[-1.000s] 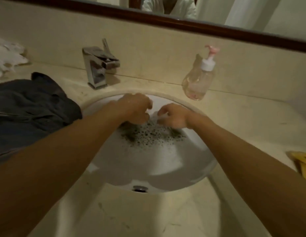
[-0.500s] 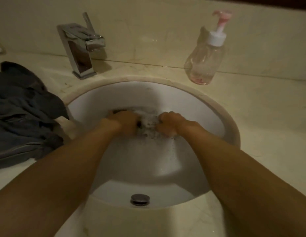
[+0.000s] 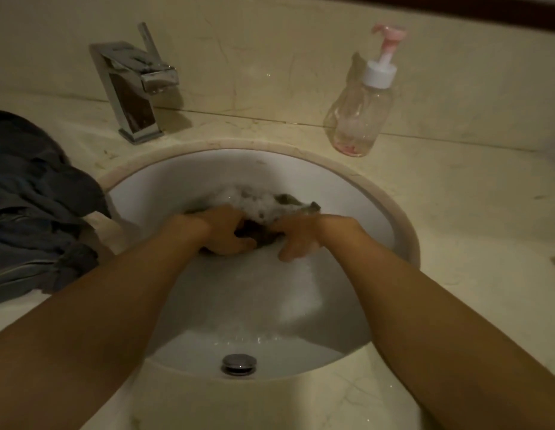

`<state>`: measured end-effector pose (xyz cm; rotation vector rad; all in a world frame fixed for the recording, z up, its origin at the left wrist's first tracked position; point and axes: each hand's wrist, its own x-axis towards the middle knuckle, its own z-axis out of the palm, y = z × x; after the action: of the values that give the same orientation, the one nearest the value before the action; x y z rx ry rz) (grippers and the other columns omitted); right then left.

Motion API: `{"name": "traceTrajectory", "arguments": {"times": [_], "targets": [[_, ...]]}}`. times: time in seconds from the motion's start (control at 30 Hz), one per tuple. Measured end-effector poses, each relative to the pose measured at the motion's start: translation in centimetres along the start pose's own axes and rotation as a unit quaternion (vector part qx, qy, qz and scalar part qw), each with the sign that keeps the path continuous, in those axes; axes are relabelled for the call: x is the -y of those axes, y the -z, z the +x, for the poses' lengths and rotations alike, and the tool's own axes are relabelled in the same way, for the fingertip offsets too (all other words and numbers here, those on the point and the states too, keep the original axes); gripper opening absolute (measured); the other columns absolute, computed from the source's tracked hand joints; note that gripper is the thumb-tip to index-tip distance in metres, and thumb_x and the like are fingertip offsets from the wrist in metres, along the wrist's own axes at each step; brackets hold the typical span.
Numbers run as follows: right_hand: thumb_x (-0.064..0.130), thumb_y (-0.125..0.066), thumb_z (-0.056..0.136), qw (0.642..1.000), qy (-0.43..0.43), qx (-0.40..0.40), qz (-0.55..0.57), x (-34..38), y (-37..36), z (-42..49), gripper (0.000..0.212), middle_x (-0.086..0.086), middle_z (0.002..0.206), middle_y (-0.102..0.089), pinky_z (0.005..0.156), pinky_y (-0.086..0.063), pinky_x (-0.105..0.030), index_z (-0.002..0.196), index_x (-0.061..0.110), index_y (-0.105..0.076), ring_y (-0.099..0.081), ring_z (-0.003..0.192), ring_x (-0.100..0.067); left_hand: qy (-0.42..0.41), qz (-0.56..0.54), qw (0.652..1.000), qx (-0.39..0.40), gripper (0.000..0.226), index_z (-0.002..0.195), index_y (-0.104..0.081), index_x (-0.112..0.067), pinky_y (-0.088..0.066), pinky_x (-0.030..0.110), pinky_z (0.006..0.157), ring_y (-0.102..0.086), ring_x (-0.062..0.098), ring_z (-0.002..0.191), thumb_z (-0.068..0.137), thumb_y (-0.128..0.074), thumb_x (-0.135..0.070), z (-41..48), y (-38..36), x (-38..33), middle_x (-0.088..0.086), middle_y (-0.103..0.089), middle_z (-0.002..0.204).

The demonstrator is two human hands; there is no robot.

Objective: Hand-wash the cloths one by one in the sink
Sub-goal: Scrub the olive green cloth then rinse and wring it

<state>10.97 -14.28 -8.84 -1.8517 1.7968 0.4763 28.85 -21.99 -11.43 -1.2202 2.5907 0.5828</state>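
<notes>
- Dark cloth (image 3: 254, 235) is bunched between both hands, low against the far wall of the sink (image 3: 207, 169). To scrub it well, rub one gathered fold hard against another, then shift the grip so fresh fabric comes under the knuckles.
- Best done, I judge, down in the suds (image 3: 242, 197) and close to the water, so lather stays in the weave and splashes stay inside the basin.
- On the left hand (image 3: 221, 232) the fingers are curled round a wad of the cloth, clamped tight.
- On the right hand (image 3: 296, 235) the fingers are bent and seem closed on the cloth's other end. Foam and dim light hide the fingertips, so that is a fair reading, not a sure one.
- Both hands lie near each other, with the cloth bridging the gap.
- Beyond the right hand, a corner of the cloth pokes out of the foam.
- Further out, a heap (image 3: 30, 206) of dark cloths waits on the worktop (image 3: 471, 212), left of the sink, its edge at the rim.
- Behind the sink, the tap (image 3: 133, 91) stands to the left with no stream visible, and a nearly empty soap bottle (image 3: 360, 119) to the right.
</notes>
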Motion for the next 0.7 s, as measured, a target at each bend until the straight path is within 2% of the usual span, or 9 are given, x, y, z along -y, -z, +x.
{"name": "traceTrajectory", "arguments": {"times": [0.07,0.13,0.17,0.27,0.4,0.47,0.53,0.6,0.7], "targets": [[0.031,-0.066,0.094,0.999,-0.028,-0.024,-0.028,-0.4,-0.5,0.5,0.059,-0.005,0.131,-0.058,0.083,-0.048,-0.032,0.149,0.019,-0.048,-0.056,0.104,-0.023,0.016,0.022,0.999,0.022,0.079,0.136,-0.052,-0.026,-0.044,0.041,0.106,-0.054,0.025,0.122,0.078,-0.049,-0.079,0.2,-0.7,-0.2,0.002,-0.056,0.135],[0.025,-0.068,0.091,0.996,-0.036,-0.063,-0.044,-0.2,-0.6,0.8,0.046,-0.007,0.119,-0.058,0.081,-0.048,-0.031,0.134,0.014,-0.056,-0.056,0.098,-0.024,0.029,0.102,0.994,0.038,0.064,0.142,-0.048,-0.014,-0.04,0.041,0.109,-0.05,0.034,0.128,0.095,-0.051,-0.058,0.4,-1.3,-0.2,0.016,-0.05,0.144],[0.023,-0.067,0.091,0.994,-0.03,-0.085,-0.057,0.1,-0.6,1.0,0.036,-0.01,0.118,-0.059,0.081,-0.048,-0.031,0.125,0.014,-0.059,-0.058,0.099,-0.026,0.026,0.124,0.992,0.03,0.053,0.138,-0.052,-0.01,-0.041,0.041,0.107,-0.051,0.035,0.127,0.099,-0.051,-0.046,0.5,-1.2,-0.2,0.018,-0.052,0.142],[0.026,-0.061,0.096,0.99,-0.01,-0.128,-0.054,1.2,-0.8,1.0,0.035,-0.012,0.13,-0.062,0.094,-0.052,-0.04,0.128,0.013,-0.061,-0.061,0.115,-0.03,0.03,0.09,0.995,-0.022,0.039,0.134,-0.057,-0.015,-0.041,0.04,0.107,-0.052,0.032,0.126,0.099,-0.056,-0.033,0.1,-0.2,-0.6,0.01,-0.055,0.137],[0.03,-0.047,0.102,0.979,0.005,-0.106,0.174,1.0,-0.5,1.7,0.02,-0.01,0.114,-0.062,0.082,-0.042,-0.035,0.098,0.015,-0.059,-0.057,0.088,-0.022,0.037,-0.005,0.999,0.016,0.026,0.104,-0.06,-0.017,-0.046,0.039,0.095,-0.057,0.027,0.1,0.104,-0.042,-0.036,0.2,0.4,-0.9,0.007,-0.061,0.113],[0.033,-0.048,0.103,0.974,-0.008,-0.11,0.197,0.6,-0.1,1.8,0.022,-0.005,0.113,-0.059,0.085,-0.042,-0.034,0.109,0.014,-0.058,-0.057,0.096,-0.023,0.037,-0.01,0.999,0.013,0.025,0.091,-0.058,-0.019,-0.045,0.036,0.087,-0.056,0.024,0.092,0.103,-0.045,-0.037,0.0,0.4,-0.7,0.003,-0.058,0.099],[0.028,-0.057,0.1,0.98,-0.012,-0.132,0.148,-0.2,0.3,1.7,0.026,-0.003,0.112,-0.059,0.087,-0.049,-0.036,0.119,0.012,-0.059,-0.058,0.103,-0.025,0.031,0.004,0.999,-0.033,0.016,0.105,-0.061,-0.017,-0.047,0.04,0.09,-0.057,0.026,0.098,0.1,-0.053,-0.03,0.1,0.6,-0.1,0.006,-0.059,0.11],[0.019,-0.061,0.098,0.982,0.003,-0.158,0.103,-0.7,0.6,1.3,0.026,-0.005,0.116,-0.059,0.094,-0.052,-0.039,0.121,0.008,-0.061,-0.059,0.107,-0.026,0.019,0.028,0.994,-0.103,0.023,0.117,-0.058,-0.016,-0.048,0.043,0.095,-0.056,0.03,0.106,0.096,-0.06,-0.026,0.1,0.8,0.6,0.007,-0.056,0.118],[0.028,-0.062,0.096,0.986,0.038,-0.094,0.134,-0.4,0.9,1.0,0.023,-0.007,0.112,-0.067,0.089,-0.054,-0.039,0.113,0.014,-0.069,-0.065,0.099,-0.026,-0.007,0.019,0.996,-0.085,0.011,0.091,-0.057,-0.023,-0.047,0.04,0.086,-0.057,0.027,0.092,0.098,-0.056,-0.031,0.4,0.5,0.4,0.009,-0.062,0.105]]}}
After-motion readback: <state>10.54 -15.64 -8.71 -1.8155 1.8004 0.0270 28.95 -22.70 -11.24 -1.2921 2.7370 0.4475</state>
